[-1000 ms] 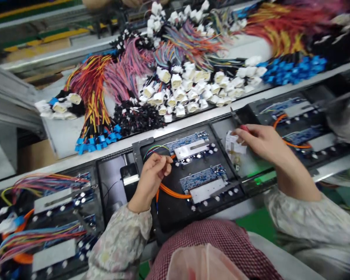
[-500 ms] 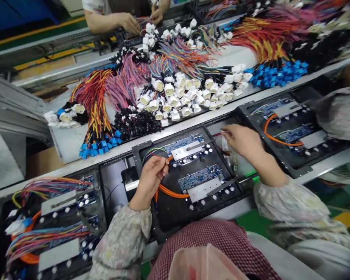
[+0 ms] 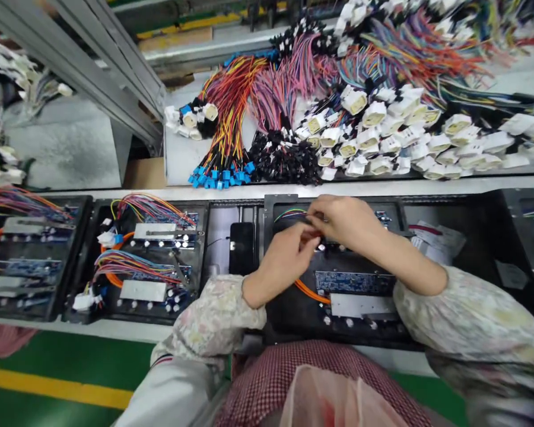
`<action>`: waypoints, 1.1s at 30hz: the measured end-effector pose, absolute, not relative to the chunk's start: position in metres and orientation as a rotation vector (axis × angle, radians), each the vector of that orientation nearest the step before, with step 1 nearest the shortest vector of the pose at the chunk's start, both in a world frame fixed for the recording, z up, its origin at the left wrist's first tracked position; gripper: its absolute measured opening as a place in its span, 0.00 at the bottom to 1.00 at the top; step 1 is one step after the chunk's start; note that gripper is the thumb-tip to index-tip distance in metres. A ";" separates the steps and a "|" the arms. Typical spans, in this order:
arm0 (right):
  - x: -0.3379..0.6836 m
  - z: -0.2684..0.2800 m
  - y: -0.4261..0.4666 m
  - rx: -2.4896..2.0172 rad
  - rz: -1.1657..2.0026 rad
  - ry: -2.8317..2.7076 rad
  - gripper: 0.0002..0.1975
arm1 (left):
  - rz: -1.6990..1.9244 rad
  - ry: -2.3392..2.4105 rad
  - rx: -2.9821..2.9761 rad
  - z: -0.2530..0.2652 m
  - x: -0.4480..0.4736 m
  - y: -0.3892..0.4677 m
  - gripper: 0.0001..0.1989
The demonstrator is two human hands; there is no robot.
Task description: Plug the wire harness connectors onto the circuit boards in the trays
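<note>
At the lower centre of the frame, nearest to us, we note the checked apron (image 3: 338,359); beyond it lies the black tray (image 3: 289,320), over which both hands work. In the tray, right of centre, we locate the lower circuit board (image 3: 353,281) with its metal plate (image 3: 362,305), long axis running left to right across the picture; the orange cable (image 3: 311,292) meets its left end. Farther up, the left hand (image 3: 285,255) comes in from the lower left and the right hand (image 3: 345,222) from the lower right, their fingertips meeting just above the centre of the frame. Each grip is bent into a pinch, but we cannot tell whether anything is held, since the fingers cover the gap. The governing relation is this: the thin coloured wires (image 3: 289,213) lie just left of the right fingertips and above the left hand, arching left to right, with their right end hidden by the right hand, which we judge the nearer to that end. The upper circuit board (image 3: 383,219) lies beneath and to the right of the meeting point, largely covered by the right hand. Beyond the pale rail (image 3: 160,193), we find white connectors (image 3: 382,142) heaped at upper right.
</note>
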State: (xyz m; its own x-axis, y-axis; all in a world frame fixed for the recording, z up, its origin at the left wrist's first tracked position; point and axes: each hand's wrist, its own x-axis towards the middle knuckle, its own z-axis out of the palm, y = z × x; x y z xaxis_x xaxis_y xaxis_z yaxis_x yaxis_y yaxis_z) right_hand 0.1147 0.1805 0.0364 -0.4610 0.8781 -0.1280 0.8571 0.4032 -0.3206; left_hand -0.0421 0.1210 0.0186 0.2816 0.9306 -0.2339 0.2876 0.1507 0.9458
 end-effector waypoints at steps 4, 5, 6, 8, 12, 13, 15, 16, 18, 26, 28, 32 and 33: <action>0.131 0.027 0.179 -1.590 0.579 -2.560 0.10 | 0.557 1.582 2.194 0.016 -0.049 0.127 0.15; 0.134 0.025 0.178 -1.614 0.598 -2.553 0.10 | 0.512 1.585 2.274 0.013 -0.050 0.129 0.15; 0.136 0.022 0.178 -1.631 0.615 -2.549 0.10 | 0.487 1.583 2.326 0.009 -0.050 0.130 0.15; 0.139 0.018 0.177 -1.644 0.636 -2.550 0.10 | 0.486 1.594 2.383 0.002 -0.051 0.131 0.15; 0.140 0.016 0.177 -1.649 0.670 -2.539 0.10 | 0.491 1.603 2.419 -0.003 -0.050 0.129 0.16; 0.140 0.016 0.178 -1.656 0.687 -2.526 0.10 | 0.490 1.599 2.414 -0.003 -0.050 0.129 0.16; 0.139 0.018 0.178 -1.671 0.707 -2.496 0.11 | 0.498 1.587 2.391 -0.003 -0.050 0.128 0.16; 0.139 0.019 0.178 -1.677 0.703 -2.487 0.11 | 0.505 1.582 2.376 -0.002 -0.051 0.128 0.16; 0.138 0.021 0.177 -1.691 0.672 -2.488 0.11 | 0.523 1.571 2.345 -0.002 -0.051 0.128 0.15; 0.129 0.020 0.175 -1.771 0.494 -2.592 0.11 | 0.608 1.546 2.283 -0.008 -0.052 0.130 0.14; 0.141 0.033 0.172 -1.778 0.450 -2.516 0.13 | 0.676 1.502 2.231 -0.008 -0.055 0.132 0.14; 0.208 0.075 0.156 -1.892 0.262 -2.065 0.18 | 0.961 1.206 1.930 0.023 -0.053 0.123 0.14; 0.229 0.081 0.147 -2.002 0.164 -1.945 0.18 | 1.080 1.070 1.718 0.039 -0.051 0.116 0.17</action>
